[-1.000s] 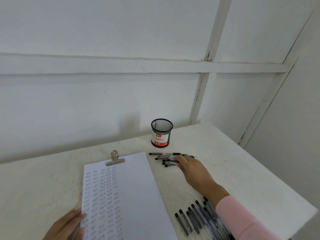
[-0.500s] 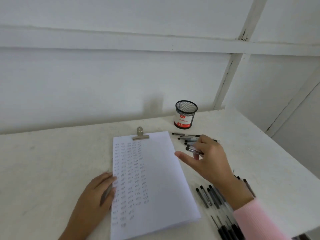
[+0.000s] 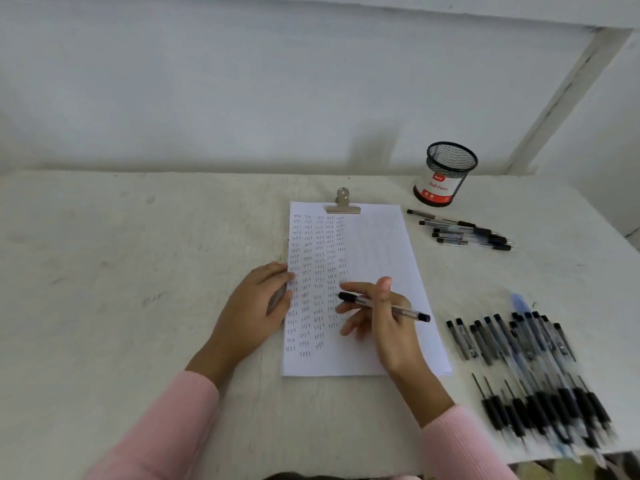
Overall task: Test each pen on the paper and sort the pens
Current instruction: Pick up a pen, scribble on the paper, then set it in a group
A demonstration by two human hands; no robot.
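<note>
Peering at the right edge, I find the heap of pens (image 3: 526,368) smeared by blur, its lower ends hard to make out. The right hand (image 3: 388,327) pinches a clear-barrelled, black-capped pen (image 3: 384,306) between thumb and curled fingers above the scribbled paper (image 3: 374,244). The left hand (image 3: 252,306) lies flat on the sheet's left edge, fingers straight, half hiding something grey. Several loose pens (image 3: 460,232) lie beside the black mesh cup (image 3: 446,174).

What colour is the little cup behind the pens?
The mesh cup is black, with a white and red label; the head view shows it.
</note>
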